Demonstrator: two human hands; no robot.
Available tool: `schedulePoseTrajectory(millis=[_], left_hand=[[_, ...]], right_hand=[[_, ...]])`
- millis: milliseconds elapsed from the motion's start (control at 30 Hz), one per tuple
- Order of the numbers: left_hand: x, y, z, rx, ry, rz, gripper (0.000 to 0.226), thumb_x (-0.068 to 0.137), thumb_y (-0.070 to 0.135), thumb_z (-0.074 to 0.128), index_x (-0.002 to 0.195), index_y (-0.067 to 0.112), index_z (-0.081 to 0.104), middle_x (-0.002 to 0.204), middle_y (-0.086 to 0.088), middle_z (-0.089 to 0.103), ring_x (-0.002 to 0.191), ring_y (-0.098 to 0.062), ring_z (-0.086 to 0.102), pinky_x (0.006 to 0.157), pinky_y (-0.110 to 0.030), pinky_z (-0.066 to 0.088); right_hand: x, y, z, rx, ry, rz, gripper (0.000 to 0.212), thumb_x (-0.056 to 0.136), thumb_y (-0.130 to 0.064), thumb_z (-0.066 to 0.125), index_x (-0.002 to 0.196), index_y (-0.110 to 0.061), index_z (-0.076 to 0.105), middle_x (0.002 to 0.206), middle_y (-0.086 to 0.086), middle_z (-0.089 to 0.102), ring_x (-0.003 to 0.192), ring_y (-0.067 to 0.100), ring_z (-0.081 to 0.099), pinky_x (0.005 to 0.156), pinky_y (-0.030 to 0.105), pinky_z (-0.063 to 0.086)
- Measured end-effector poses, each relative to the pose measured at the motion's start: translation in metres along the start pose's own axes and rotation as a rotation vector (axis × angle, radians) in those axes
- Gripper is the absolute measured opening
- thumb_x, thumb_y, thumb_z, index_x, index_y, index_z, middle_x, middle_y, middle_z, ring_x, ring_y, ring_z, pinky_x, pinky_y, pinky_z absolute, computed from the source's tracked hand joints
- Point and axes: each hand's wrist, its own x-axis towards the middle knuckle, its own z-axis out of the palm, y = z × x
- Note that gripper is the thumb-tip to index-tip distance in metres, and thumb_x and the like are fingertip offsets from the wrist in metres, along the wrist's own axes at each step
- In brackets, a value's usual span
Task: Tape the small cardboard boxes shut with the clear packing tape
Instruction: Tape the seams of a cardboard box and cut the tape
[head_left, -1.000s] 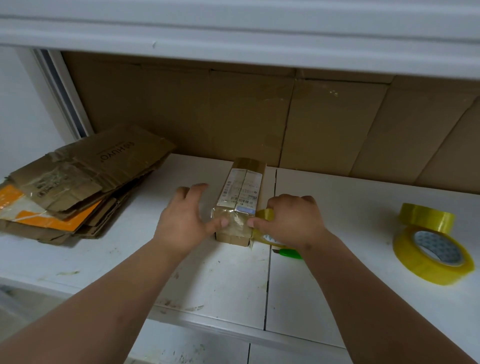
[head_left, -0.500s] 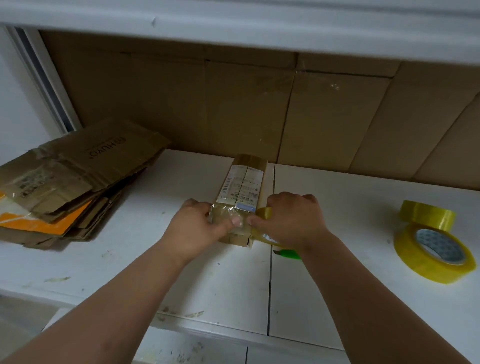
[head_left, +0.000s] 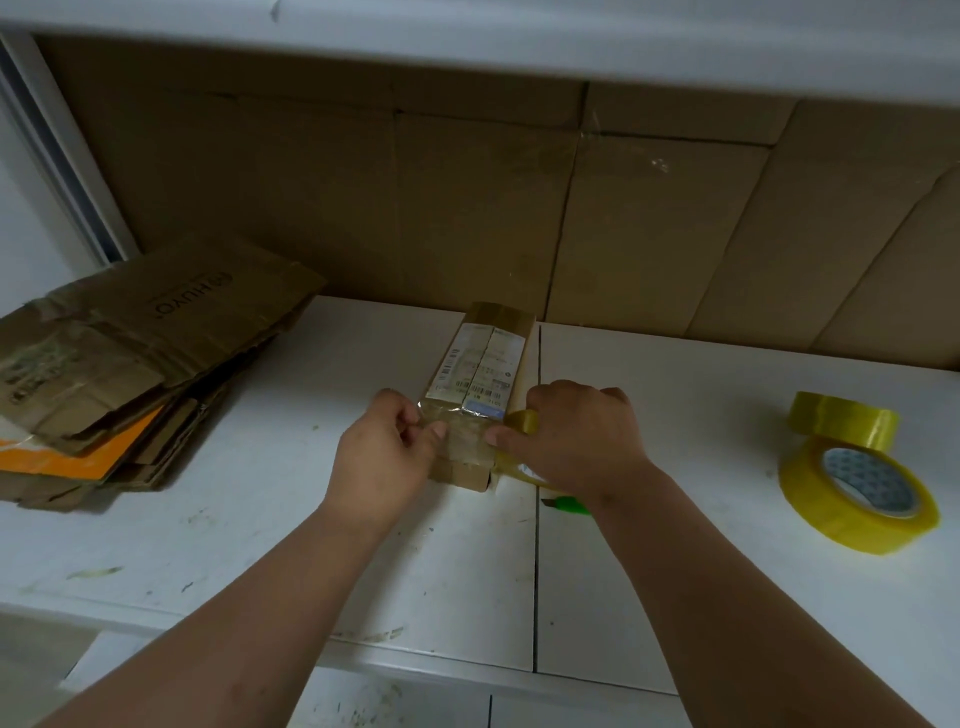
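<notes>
Tape already crosses the near end of the small cardboard box (head_left: 480, 384), which lies lengthwise on the white table (head_left: 249, 519) with its far end close to the cardboard-lined back wall (head_left: 467, 208); a glossy band of clear packing tape (head_left: 465, 434) wraps over that near end, just below the printed label (head_left: 480, 364). The left hand (head_left: 382, 460) pinches the tape's edge at the box's left corner between thumb and curled fingers, while the right hand (head_left: 574, 436) curls around the tape roll in use (head_left: 522, 421), held against the box's right side, its thumb pressing the strip down. A green object (head_left: 569, 504), perhaps a cutter, peeks out beneath the right wrist; I cannot tell what it is for certain. By my judgement this box is nearly sealed at this end: what remains is smoothing the strip, cutting it free, and checking the far end, which appears taped too. Two spare yellowish tape rolls (head_left: 857, 488) sit well apart to the right, and flattened cardboard (head_left: 130, 353) is stacked at left. No other small boxes show.
</notes>
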Motion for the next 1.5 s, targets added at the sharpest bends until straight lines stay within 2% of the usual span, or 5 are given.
schedulePoseTrajectory(millis=[300,533,900,1067,1500], left_hand=[[0.011,-0.002,-0.008,0.335,0.044,0.255,0.025,0.096,0.035,0.055,0.087,0.016,0.07,0.085,-0.001,0.054,0.071,-0.019,0.054,0.056,-0.025,0.04],[0.032,-0.003,-0.015,0.198,0.073,0.094,0.016,0.092,0.026,0.065,0.092,0.015,0.054,0.09,-0.004,0.054,0.072,-0.021,0.054,0.052,-0.023,0.033],[0.027,0.005,-0.011,0.226,-0.097,0.384,0.038,0.086,0.028,0.072,0.121,0.015,0.067,0.127,-0.003,0.052,0.11,-0.022,0.059,0.085,-0.023,0.043],[0.033,0.007,-0.011,0.25,-0.054,0.378,0.032,0.087,0.017,0.07,0.119,0.011,0.068,0.125,-0.008,0.054,0.106,-0.026,0.061,0.089,-0.027,0.046],[0.042,0.012,-0.018,0.339,-0.144,0.333,0.034,0.092,0.017,0.061,0.127,0.013,0.063,0.133,-0.007,0.051,0.113,-0.026,0.057,0.097,-0.028,0.042]], right_hand=[[-0.005,-0.009,-0.011,0.019,-0.071,0.05,0.043,0.092,-0.062,0.042,0.071,-0.024,0.042,0.072,-0.007,0.048,0.076,0.015,0.054,0.077,0.032,0.038],[-0.008,-0.019,-0.018,0.705,-0.305,0.244,0.029,0.082,-0.023,0.059,0.094,0.003,0.063,0.077,0.01,0.052,0.072,0.017,0.048,0.061,0.028,0.035],[-0.028,-0.023,-0.001,1.001,-0.218,0.325,0.046,0.088,-0.033,0.071,0.129,-0.015,0.063,0.125,-0.002,0.063,0.117,0.017,0.058,0.097,0.034,0.048],[-0.043,-0.019,0.005,1.176,-0.254,0.374,0.047,0.062,-0.039,0.069,0.09,-0.001,0.069,0.084,0.013,0.065,0.079,0.024,0.059,0.073,0.035,0.043],[-0.094,-0.033,0.019,1.572,-0.16,0.395,0.017,0.093,-0.027,0.065,0.085,-0.012,0.068,0.084,0.009,0.066,0.078,0.019,0.059,0.07,0.03,0.048]])
